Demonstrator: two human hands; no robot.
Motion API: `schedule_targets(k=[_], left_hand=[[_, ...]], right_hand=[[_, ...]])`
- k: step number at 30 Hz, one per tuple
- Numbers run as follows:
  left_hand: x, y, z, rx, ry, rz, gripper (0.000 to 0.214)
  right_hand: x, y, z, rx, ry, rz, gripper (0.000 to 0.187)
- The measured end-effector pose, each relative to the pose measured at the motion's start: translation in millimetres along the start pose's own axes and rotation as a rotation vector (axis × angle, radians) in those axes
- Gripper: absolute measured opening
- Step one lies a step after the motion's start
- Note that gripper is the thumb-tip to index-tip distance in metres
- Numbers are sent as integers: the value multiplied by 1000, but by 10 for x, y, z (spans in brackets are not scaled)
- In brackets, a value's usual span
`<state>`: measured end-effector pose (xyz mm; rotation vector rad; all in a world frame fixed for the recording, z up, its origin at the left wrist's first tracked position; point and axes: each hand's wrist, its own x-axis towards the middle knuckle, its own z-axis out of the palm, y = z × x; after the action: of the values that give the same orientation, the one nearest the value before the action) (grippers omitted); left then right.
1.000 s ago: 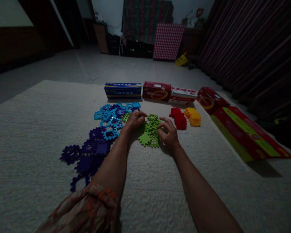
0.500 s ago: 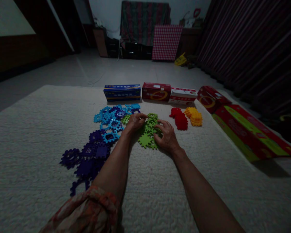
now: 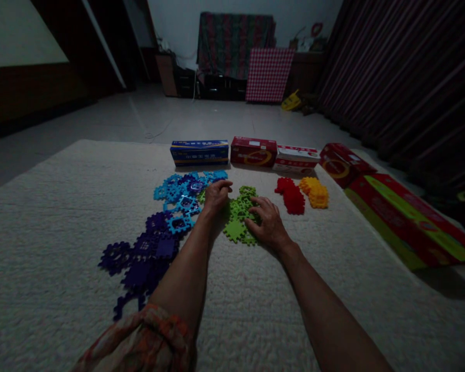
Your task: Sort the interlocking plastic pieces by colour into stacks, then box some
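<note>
Green toothed plastic building pieces lie in a loose pile between my two hands. My left hand is at the pile's upper left, its fingers curled together; whether they hold a piece is hidden. Just left of it, a bit of another green piece shows beside the light blue pieces. My right hand rests at the pile's right edge, thumb and fingers apart, the fingertips touching green pieces. Dark purple pieces spread out to the left of my left forearm.
Red pieces and yellow pieces are stacked to the right. Behind stand a blue box, a red box and a white-and-red box. A long red-and-green box lies at the right on the pale quilted mat.
The view has tilted slightly, so everything sits a little lower and further right. My left hand has drawn slightly up and left from the green pile. My right hand has stayed beside it.
</note>
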<state>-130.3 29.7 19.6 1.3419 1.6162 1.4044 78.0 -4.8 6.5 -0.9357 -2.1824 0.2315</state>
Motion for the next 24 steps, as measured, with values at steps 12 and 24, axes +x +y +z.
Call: schedule_targets(k=[12, 24], left_hand=[[-111, 38, 141, 114, -289, 305, 51], [-91, -5, 104, 204, -341, 293, 44]], right_hand=[[-37, 36, -11, 19, -1, -21, 13], [-22, 47, -61, 280, 155, 131, 18]])
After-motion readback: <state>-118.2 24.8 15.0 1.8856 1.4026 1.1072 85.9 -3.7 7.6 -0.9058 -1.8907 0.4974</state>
